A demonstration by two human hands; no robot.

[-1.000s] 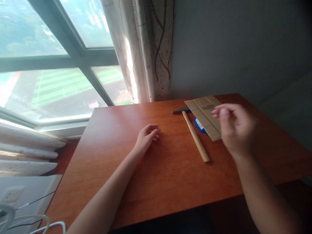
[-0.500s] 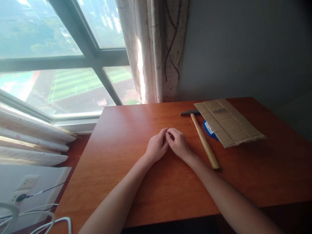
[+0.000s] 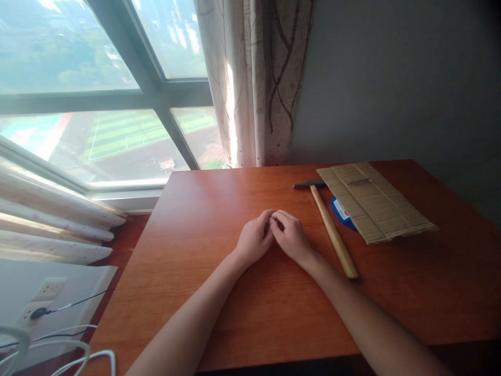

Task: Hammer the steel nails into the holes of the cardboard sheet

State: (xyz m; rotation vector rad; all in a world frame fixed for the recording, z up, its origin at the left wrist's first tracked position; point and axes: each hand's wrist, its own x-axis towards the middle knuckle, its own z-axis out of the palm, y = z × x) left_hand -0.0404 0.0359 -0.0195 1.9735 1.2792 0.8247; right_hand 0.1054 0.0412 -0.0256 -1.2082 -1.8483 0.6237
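Observation:
My left hand [image 3: 254, 239] and my right hand [image 3: 290, 235] meet at the fingertips over the middle of the wooden table [image 3: 188, 256]. Both have their fingers curled and closed; whatever may lie between them is hidden from this angle. Closest to my right hand is a hammer [image 3: 332, 230], lying on the table with its wooden handle pointing towards me. Its dark metal head [image 3: 303, 184] reaches partly under a cardboard piece [image 3: 385, 201]. A blue object with a white label [image 3: 342, 211] pokes out from beneath the cardboard's left edge.
Patterned curtains [image 3: 242, 89] hang beside a large window [image 3: 117, 130] behind the table. At lower left, a plug sits in a wall socket [image 3: 47, 290], with white cables [image 3: 78, 347] looping near the table's left edge. A grey wall [image 3: 391, 83] stands at the back right.
The whole view has shifted slightly, so the table and its objects appear a little further right and lower. My hands stay together in nearly the same pose.

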